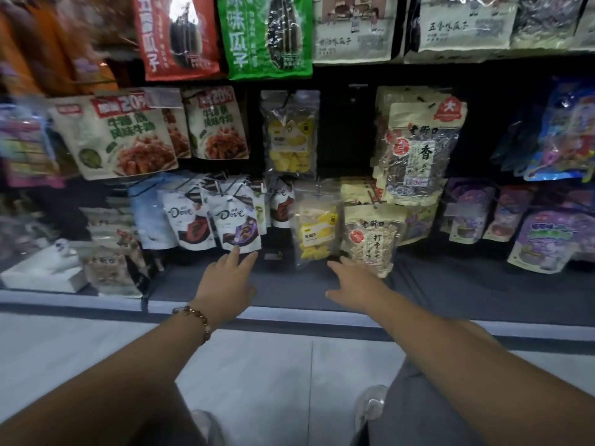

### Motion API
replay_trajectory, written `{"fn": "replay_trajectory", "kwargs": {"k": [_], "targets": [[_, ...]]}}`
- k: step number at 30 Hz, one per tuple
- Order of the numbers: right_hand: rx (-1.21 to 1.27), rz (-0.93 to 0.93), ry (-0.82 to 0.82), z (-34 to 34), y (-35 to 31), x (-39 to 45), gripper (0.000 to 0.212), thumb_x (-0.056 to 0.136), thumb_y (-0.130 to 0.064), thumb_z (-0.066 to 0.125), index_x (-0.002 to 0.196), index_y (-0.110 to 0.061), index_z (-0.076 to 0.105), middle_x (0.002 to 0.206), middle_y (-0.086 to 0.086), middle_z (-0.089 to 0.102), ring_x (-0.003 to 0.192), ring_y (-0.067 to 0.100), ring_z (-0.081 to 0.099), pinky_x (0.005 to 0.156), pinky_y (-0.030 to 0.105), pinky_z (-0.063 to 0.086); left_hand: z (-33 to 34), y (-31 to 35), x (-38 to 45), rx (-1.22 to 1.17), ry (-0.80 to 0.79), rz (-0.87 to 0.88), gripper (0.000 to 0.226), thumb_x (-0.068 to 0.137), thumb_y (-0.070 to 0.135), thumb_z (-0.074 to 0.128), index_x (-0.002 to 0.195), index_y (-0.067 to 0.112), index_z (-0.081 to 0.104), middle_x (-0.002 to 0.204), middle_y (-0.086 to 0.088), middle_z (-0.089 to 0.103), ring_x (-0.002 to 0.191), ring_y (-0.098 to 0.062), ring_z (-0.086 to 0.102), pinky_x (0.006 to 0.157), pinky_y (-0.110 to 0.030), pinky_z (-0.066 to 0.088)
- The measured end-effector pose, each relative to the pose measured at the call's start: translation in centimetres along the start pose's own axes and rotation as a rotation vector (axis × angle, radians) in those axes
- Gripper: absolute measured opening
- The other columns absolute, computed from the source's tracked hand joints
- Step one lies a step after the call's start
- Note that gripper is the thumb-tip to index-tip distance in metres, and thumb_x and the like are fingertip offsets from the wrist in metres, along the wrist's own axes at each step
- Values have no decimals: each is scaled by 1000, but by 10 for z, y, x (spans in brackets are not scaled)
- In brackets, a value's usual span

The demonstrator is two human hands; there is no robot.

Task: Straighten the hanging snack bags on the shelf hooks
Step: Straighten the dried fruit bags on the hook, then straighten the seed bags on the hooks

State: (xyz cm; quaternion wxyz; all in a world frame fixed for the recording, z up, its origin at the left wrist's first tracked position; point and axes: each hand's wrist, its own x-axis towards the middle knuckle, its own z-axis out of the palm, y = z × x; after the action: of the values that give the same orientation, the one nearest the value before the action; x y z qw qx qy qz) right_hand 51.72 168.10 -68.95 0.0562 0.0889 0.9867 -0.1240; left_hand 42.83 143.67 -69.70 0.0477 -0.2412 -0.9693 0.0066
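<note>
Head view, both hands open, left hand [227,278] fingertips touching Dove bag [236,222], right hand [352,283] beneath yellow snack bag [317,228]

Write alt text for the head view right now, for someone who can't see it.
Both hands reach toward the lowest row of hanging snack bags: the left hand touches the bottom edge of a white Dove bag, and the right hand reaches the bottom of a clear bag of yellow snacks. More bags hang in rows above.

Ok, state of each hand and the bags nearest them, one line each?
Left hand: open, fingers touching the Dove bag's bottom edge.
Right hand: open, fingers reaching under the yellow bag.
Dove bag: hanging, tilted.
Yellow bag: hanging, tilted.
Nut bag: hanging, slightly skewed.
</note>
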Motion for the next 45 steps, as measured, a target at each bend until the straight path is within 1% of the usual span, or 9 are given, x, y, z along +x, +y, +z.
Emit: {"fn": "replay_trajectory", "kwargs": {"k": [4, 10, 16, 23, 27, 31, 35, 40, 45], "targets": [[-50, -45, -15, -8, -15, -3, 75, 94, -45, 56, 156, -22, 21, 164, 6, 14, 148, 32, 17, 119, 47, 22, -19, -17, -27, 56, -4, -43, 80, 94, 48, 53, 157, 29, 8, 165, -11, 4, 149, -30, 15, 118, -46, 21], [-70, -179, 9, -32, -49, 18, 76, 91, -51, 57, 155, -27, 22, 161, 6, 24, 144, 32, 26, 116, 46, 27, -68, -56, -28, 33, 66, -125, 78, 95, 57, 47, 157, 30, 8, 165, -10, 6, 149, -31, 16, 117, -48, 24], [4, -297, 33, -77, -112, 75, 79, 92, -48, 59, 156, -30, 16, 165, 4, 12, 150, 28, 14, 120, 44, 20, -100, -123, 8, 47, 102, -233, 77, 95, 61, 45, 156, 33, 7, 165, -11, 7, 149, -32, 18, 116, -50, 27], [49, -410, 26, -97, -177, 179, 81, 93, -50, 55, 156, -35, 7, 166, 0, -3, 152, 25, -6, 121, 40, 0, -96, -206, 92, 42, 152, -275, 83, 92, 64, 47, 157, 35, 3, 166, -9, 0, 150, -32, 16, 119, -49, 22], [61, -469, -10, -127, -212, 231, 84, 93, -52, 56, 156, -38, 2, 165, -4, -7, 152, 21, -8, 123, 42, 2, -123, -237, 138, 70, 184, -258, 85, 92, 62, 47, 156, 34, 1, 165, -9, -3, 151, -30, 11, 120, -47, 17], [78, -513, -91, -205, -254, 232, 84, 93, -55, 54, 156, -39, 0, 165, -8, -10, 152, 18, -10, 123, 43, 6, -201, -253, 148, 43, 148, -249, 83, 93, 62, 47, 157, 34, 3, 166, -8, 0, 151, -30, 11, 120, -47, 17], [51, -570, -180, -322, -308, 200, 83, 94, -54, 52, 155, -41, -3, 164, -8, -13, 151, 19, -13, 123, 44, 3, -340, -267, 138, 4, 92, -243, 79, 95, 59, 45, 157, 34, 3, 165, -11, 1, 150, -34, 12, 120, -49, 17], [88, -534, -157, -467, -371, 147, 82, 96, -50, 52, 153, -44, -7, 164, -9, -14, 151, 21, -16, 123, 48, 0, -505, -287, 113, -45, 48, -269, 79, 95, 64, 39, 157, 35, -2, 165, -5, -8, 152, -32, 5, 121, -51, 15], [80, -369, -31, -538, -392, 109, 85, 95, -57, 49, 156, -37, -6, 164, -4, -17, 150, 24, -19, 123, 47, -2, -575, -297, 89, -46, 12, -148, 77, 97, 63, 35, 156, 36, -8, 165, -2, -13, 152, -27, -1, 121, -45, 7]]}}
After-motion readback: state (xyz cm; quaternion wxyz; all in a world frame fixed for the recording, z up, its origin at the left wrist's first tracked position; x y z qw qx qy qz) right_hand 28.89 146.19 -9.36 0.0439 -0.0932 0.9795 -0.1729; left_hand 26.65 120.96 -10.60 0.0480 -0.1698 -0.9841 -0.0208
